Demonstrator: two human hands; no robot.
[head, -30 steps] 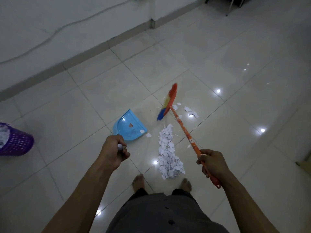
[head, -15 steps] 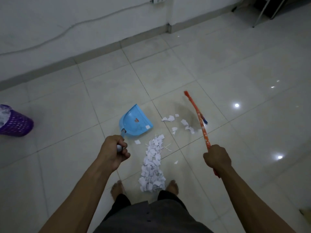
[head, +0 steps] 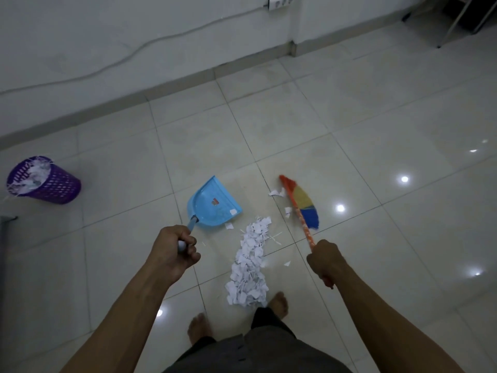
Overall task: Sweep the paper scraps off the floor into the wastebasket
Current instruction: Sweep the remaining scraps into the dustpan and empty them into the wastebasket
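A long heap of white paper scraps (head: 250,262) lies on the tiled floor in front of my bare feet. My left hand (head: 174,251) grips the handle of a blue dustpan (head: 215,201), which rests on the floor just left of the heap with one scrap inside. My right hand (head: 326,261) grips the orange handle of a broom (head: 302,203) whose red, yellow and blue bristles sit on the floor right of the heap. A few loose scraps (head: 277,193) lie by the bristles. The purple wastebasket (head: 44,180), full of paper, stands far left.
A white wall with a grey skirting (head: 161,84) runs across the back, with a cable and a socket strip (head: 281,1) on it. Metal furniture legs (head: 454,20) stand at the top right. A dark object edge (head: 5,232) shows at the far left.
The broom head has turned so its coloured bristles face right and sits closer to the heap. Loose scraps have been drawn nearer. The view has shifted, showing more of the wastebasket.
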